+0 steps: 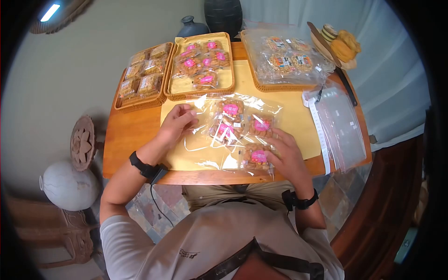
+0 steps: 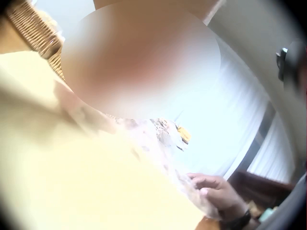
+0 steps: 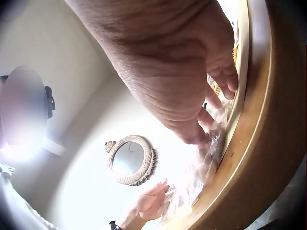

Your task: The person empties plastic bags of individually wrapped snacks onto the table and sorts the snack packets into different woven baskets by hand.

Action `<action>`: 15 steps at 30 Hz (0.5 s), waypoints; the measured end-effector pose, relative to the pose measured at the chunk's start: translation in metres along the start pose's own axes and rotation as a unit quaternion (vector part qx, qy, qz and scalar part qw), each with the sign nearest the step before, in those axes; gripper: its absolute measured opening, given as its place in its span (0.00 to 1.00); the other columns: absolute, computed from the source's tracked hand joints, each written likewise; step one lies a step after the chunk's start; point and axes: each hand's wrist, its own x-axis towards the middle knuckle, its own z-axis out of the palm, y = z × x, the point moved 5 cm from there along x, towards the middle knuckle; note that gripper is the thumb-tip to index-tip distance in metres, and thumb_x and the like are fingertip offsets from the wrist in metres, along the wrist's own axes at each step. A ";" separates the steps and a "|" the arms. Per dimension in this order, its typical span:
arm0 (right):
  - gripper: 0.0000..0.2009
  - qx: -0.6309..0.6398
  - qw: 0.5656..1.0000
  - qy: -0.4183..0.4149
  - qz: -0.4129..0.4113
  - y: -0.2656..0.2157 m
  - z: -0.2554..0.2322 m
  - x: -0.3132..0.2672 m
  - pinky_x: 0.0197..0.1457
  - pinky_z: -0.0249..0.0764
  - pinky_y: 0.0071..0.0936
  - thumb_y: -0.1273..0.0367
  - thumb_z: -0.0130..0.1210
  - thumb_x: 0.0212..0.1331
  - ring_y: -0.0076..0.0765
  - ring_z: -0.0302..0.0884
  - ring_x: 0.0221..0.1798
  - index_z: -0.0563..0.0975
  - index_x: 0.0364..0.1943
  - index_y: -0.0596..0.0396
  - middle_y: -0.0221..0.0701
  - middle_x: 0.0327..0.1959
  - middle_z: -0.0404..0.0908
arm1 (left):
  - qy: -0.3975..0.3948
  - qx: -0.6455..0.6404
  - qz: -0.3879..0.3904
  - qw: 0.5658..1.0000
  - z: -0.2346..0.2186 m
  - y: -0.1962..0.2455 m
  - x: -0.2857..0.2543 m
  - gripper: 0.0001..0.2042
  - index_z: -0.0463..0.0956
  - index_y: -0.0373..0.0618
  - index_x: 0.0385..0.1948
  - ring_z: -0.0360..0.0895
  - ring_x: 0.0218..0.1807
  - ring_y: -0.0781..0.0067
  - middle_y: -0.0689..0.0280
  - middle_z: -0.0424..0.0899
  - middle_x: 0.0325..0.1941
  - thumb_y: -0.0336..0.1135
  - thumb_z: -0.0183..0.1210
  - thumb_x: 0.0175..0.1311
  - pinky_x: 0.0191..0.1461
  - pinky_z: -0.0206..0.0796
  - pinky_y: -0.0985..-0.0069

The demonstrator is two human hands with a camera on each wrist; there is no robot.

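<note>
Seemingly, snack packets (image 1: 230,109) are being arranged: left hand (image 1: 178,123) pinches clear bag (image 1: 198,140); open right hand (image 1: 290,153) must align them gently.

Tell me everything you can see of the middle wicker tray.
The middle wicker tray is rectangular with rounded corners, its rim woven in golden brown. It lies flat on the wooden table, close against the left tray. Yellowish lining shows beneath clear packets with pink labels. Neither the left hand nor the right hand touches it.
</note>
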 end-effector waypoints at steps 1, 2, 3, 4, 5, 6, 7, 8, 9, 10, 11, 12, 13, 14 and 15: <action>0.22 -0.005 1.000 0.018 -0.002 0.000 0.000 0.000 0.67 0.71 0.42 0.67 0.66 0.57 0.54 0.72 0.64 0.78 0.57 0.56 0.47 0.65 0.72 | 0.021 -0.030 -0.053 0.998 -0.002 -0.001 -0.003 0.13 0.72 0.46 0.52 0.79 0.36 0.83 0.73 0.79 0.38 0.38 0.60 0.73 0.35 0.73 0.83; 0.24 -0.009 0.999 0.035 -0.004 0.001 0.001 -0.001 0.65 0.73 0.42 0.69 0.67 0.57 0.52 0.73 0.63 0.77 0.59 0.56 0.48 0.65 0.72 | 0.043 -0.061 -0.106 0.992 -0.004 -0.005 -0.006 0.14 0.71 0.46 0.54 0.81 0.37 0.80 0.71 0.80 0.40 0.39 0.59 0.74 0.36 0.77 0.81; 0.24 -0.008 0.999 0.034 -0.003 0.001 0.007 -0.002 0.65 0.73 0.42 0.69 0.67 0.57 0.52 0.73 0.63 0.77 0.59 0.56 0.48 0.65 0.72 | 0.043 -0.060 -0.108 0.991 -0.004 -0.007 -0.007 0.14 0.71 0.46 0.54 0.81 0.37 0.80 0.71 0.80 0.40 0.39 0.59 0.74 0.36 0.77 0.81; 0.27 0.077 0.992 0.077 0.063 0.009 0.010 -0.002 0.62 0.75 0.39 0.70 0.67 0.57 0.47 0.76 0.60 0.74 0.62 0.57 0.48 0.65 0.71 | 0.036 -0.071 -0.120 0.990 -0.002 -0.010 -0.008 0.13 0.72 0.46 0.53 0.82 0.37 0.80 0.71 0.81 0.38 0.39 0.59 0.74 0.35 0.77 0.81; 0.30 0.161 0.972 0.118 0.126 0.016 0.011 -0.003 0.60 0.77 0.36 0.72 0.67 0.58 0.42 0.78 0.57 0.71 0.66 0.58 0.49 0.66 0.71 | 0.030 -0.082 -0.131 0.987 -0.001 -0.012 -0.009 0.12 0.73 0.46 0.53 0.83 0.36 0.79 0.71 0.81 0.37 0.38 0.58 0.74 0.33 0.78 0.80; 0.30 0.162 0.972 0.117 0.125 0.015 0.010 0.000 0.60 0.77 0.36 0.72 0.67 0.58 0.42 0.78 0.57 0.71 0.66 0.58 0.49 0.66 0.71 | 0.031 -0.083 -0.131 0.987 -0.006 -0.017 -0.006 0.12 0.73 0.46 0.53 0.83 0.36 0.79 0.71 0.81 0.37 0.38 0.58 0.74 0.33 0.78 0.80; 0.31 0.285 0.930 0.130 0.191 0.021 0.010 0.003 0.55 0.78 0.32 0.73 0.66 0.59 0.37 0.79 0.53 0.68 0.67 0.59 0.47 0.64 0.73 | -0.029 -0.087 -0.149 0.985 -0.006 -0.022 -0.004 0.12 0.74 0.45 0.52 0.82 0.35 0.81 0.71 0.81 0.36 0.38 0.60 0.74 0.33 0.76 0.83; 0.33 0.402 0.869 0.140 0.253 0.027 0.013 0.005 0.51 0.79 0.28 0.75 0.65 0.60 0.31 0.80 0.49 0.65 0.69 0.61 0.46 0.62 0.75 | -0.089 -0.090 -0.166 0.978 -0.005 -0.027 -0.003 0.12 0.75 0.44 0.51 0.80 0.33 0.83 0.72 0.81 0.35 0.38 0.61 0.73 0.33 0.74 0.85; 0.33 0.403 0.869 0.140 0.252 0.032 0.013 0.008 0.51 0.79 0.28 0.75 0.65 0.60 0.31 0.80 0.49 0.65 0.69 0.61 0.46 0.62 0.75 | -0.089 -0.090 -0.166 0.978 -0.008 -0.032 -0.001 0.12 0.75 0.44 0.51 0.80 0.33 0.83 0.72 0.81 0.35 0.38 0.61 0.73 0.33 0.74 0.85; 0.32 0.502 0.806 0.124 0.287 0.043 0.019 0.008 0.47 0.77 0.26 0.75 0.64 0.61 0.28 0.80 0.46 0.65 0.69 0.61 0.44 0.57 0.78 | -0.124 -0.069 -0.166 0.976 -0.002 -0.031 -0.001 0.10 0.77 0.44 0.47 0.79 0.31 0.85 0.73 0.82 0.33 0.37 0.61 0.73 0.33 0.72 0.86; 0.31 0.593 0.732 0.107 0.316 0.049 0.026 0.007 0.44 0.76 0.23 0.75 0.64 0.62 0.25 0.79 0.43 0.64 0.69 0.61 0.41 0.53 0.81 | -0.159 -0.048 -0.166 0.972 0.004 -0.031 -0.001 0.08 0.80 0.44 0.44 0.78 0.29 0.86 0.75 0.82 0.31 0.37 0.61 0.73 0.33 0.71 0.87; 0.31 0.593 0.733 0.109 0.316 0.052 0.028 0.007 0.44 0.76 0.23 0.75 0.64 0.62 0.25 0.79 0.43 0.64 0.69 0.61 0.41 0.53 0.81 | -0.161 -0.048 -0.165 0.972 0.010 -0.030 -0.002 0.08 0.80 0.44 0.44 0.78 0.29 0.86 0.75 0.82 0.31 0.37 0.61 0.73 0.33 0.71 0.87; 0.28 0.595 0.734 0.065 0.320 0.052 0.032 0.009 0.42 0.74 0.21 0.74 0.63 0.63 0.23 0.78 0.41 0.67 0.67 0.61 0.37 0.49 0.83 | -0.131 -0.039 -0.140 0.981 0.015 -0.024 -0.004 0.06 0.80 0.46 0.42 0.71 0.25 0.88 0.77 0.80 0.29 0.35 0.61 0.73 0.28 0.62 0.87; 0.25 0.596 0.735 0.020 0.323 0.051 0.035 0.010 0.40 0.73 0.20 0.73 0.62 0.64 0.21 0.77 0.40 0.71 0.65 0.61 0.33 0.44 0.85 | -0.101 -0.031 -0.114 0.988 0.018 -0.018 -0.007 0.04 0.81 0.48 0.39 0.65 0.21 0.90 0.79 0.78 0.27 0.34 0.61 0.72 0.23 0.53 0.88; 0.25 0.595 0.736 0.020 0.323 0.049 0.034 0.009 0.40 0.73 0.20 0.73 0.62 0.64 0.21 0.77 0.40 0.71 0.65 0.61 0.33 0.44 0.85 | -0.101 -0.032 -0.114 0.988 0.022 -0.017 -0.009 0.04 0.81 0.48 0.39 0.65 0.21 0.90 0.79 0.78 0.27 0.34 0.61 0.72 0.23 0.53 0.88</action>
